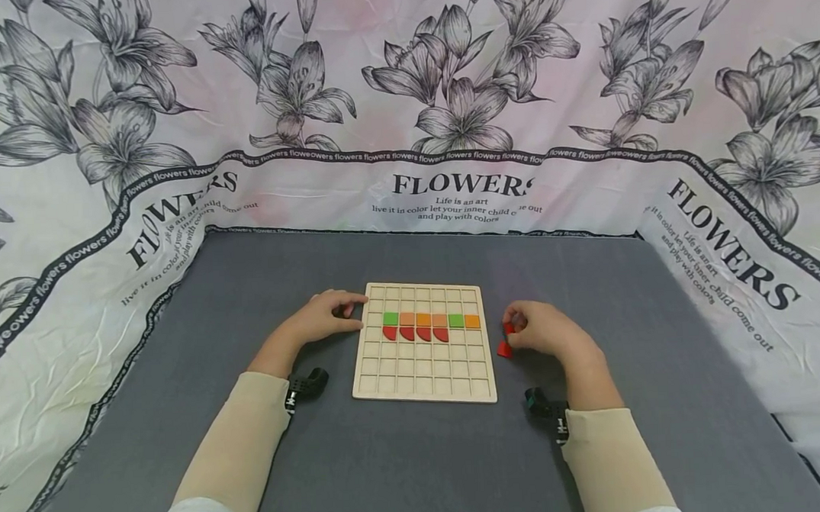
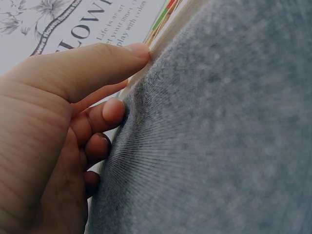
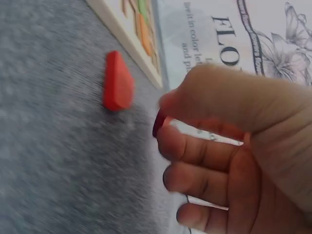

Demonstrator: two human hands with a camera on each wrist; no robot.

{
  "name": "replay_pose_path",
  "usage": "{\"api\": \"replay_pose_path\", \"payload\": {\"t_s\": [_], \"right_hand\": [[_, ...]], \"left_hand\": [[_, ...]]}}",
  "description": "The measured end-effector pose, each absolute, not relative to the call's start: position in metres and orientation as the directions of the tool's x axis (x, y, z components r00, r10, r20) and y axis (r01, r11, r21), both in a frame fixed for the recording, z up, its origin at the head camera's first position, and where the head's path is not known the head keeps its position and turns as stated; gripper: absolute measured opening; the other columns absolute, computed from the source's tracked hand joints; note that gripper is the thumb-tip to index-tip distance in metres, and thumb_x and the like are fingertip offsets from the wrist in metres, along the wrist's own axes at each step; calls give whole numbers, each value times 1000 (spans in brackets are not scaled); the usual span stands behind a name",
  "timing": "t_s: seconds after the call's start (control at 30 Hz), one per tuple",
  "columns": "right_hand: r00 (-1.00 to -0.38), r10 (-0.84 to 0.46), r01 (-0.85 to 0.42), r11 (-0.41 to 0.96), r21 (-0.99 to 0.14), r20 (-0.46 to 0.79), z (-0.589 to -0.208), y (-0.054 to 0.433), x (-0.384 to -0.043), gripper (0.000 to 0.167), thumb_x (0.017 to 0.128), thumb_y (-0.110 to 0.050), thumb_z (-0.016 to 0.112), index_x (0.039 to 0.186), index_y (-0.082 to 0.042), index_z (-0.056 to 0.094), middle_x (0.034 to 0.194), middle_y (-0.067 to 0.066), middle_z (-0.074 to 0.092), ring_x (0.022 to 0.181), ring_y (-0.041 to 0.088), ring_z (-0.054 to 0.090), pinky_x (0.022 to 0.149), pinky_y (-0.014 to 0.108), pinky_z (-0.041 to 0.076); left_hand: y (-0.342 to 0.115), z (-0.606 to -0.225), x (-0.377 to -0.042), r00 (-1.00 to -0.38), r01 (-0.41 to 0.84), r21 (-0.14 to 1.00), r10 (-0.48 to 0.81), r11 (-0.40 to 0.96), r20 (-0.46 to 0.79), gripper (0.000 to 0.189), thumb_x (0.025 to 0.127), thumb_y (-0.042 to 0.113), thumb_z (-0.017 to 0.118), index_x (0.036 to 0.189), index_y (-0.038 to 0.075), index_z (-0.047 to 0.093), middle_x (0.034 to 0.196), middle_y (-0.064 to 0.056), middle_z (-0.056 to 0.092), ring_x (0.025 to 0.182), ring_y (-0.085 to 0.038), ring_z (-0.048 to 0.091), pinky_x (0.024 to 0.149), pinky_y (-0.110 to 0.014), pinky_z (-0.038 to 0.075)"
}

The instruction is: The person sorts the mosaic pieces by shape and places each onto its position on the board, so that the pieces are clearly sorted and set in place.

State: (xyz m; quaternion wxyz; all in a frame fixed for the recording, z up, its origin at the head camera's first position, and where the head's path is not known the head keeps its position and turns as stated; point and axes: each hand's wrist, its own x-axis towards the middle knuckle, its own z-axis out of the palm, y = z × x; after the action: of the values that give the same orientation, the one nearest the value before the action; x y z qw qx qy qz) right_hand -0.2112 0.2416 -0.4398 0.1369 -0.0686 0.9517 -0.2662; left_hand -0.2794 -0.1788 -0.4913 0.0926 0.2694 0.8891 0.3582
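A pale wooden grid board [image 1: 424, 377] lies on the grey table between the hands. My left hand [image 1: 316, 319] touches the board's left edge with thumb and index finger; its other fingers curl loosely in the left wrist view. Thumb and fingertip of my right hand [image 1: 542, 330] pinch a small red piece [image 3: 159, 123], mostly covered by the fingers. Another red piece [image 3: 117, 85] lies flat on the table just below that hand, to the right of the board. Across the board runs a row of green and orange squares [image 1: 423, 319], with several red quarter-round pieces [image 1: 423, 334] directly underneath.
Grey cloth covers the table [image 1: 419, 469]. A white curtain [image 1: 352, 190] with printed flowers and lettering hangs along the back and both sides. Black wrist cameras [image 1: 310, 383] sit on both wrists, close above the table.
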Motion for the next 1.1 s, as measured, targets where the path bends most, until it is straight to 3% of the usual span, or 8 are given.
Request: {"api": "replay_pose_path", "payload": {"t_s": [0.23, 0.4, 0.67, 0.87, 1.1], "right_hand": [[-984, -151, -68, 802, -593, -91, -432, 250, -208, 23, 81, -9, 70, 103, -8, 62, 90, 8, 61, 75, 24, 56, 64, 38, 46], [-994, -103, -60, 756, -652, -29, -430, 250, -208, 29, 83, -10, 69, 111, -6, 62, 98, 10, 65, 86, 25, 60, 73, 38, 50], [-994, -114, -62, 519, -853, 3, -437, 232, -212, 34, 89, -5, 72, 121, -1, 60, 96, 12, 71, 85, 23, 70, 76, 35, 52], [-987, -158, -112, 477, -872, 40, -440, 219, -214, 30, 93, -6, 71, 122, -4, 66, 85, 9, 63, 66, 19, 54, 60, 33, 45], [-964, -266, -127, 491, -862, -10, -445, 205, -214, 26, 95, -12, 74, 119, -6, 70, 65, -1, 34, 55, 13, 26, 55, 31, 29]], "left_hand": [[-179, -492, -279, -839, 414, 686, 543, 598, 33, 47, 91, 21, 81, 135, 10, 66, 86, 0, 52, 85, -20, 42, 87, -46, 22], [-179, -492, -279, -838, 414, 689, 544, 595, 33, 48, 92, 21, 80, 136, 9, 66, 86, 0, 51, 84, -20, 42, 87, -46, 22], [-180, -494, -279, -839, 408, 700, 542, 587, 35, 48, 92, 23, 81, 136, 10, 66, 86, -1, 51, 84, -20, 42, 86, -47, 23], [-180, -494, -280, -838, 411, 699, 544, 585, 38, 48, 92, 24, 81, 135, 10, 66, 86, 0, 51, 84, -20, 42, 86, -47, 23], [-180, -494, -281, -830, 431, 690, 555, 581, 50, 47, 92, 23, 81, 135, 9, 66, 85, 1, 52, 83, -20, 42, 85, -45, 25]]}}
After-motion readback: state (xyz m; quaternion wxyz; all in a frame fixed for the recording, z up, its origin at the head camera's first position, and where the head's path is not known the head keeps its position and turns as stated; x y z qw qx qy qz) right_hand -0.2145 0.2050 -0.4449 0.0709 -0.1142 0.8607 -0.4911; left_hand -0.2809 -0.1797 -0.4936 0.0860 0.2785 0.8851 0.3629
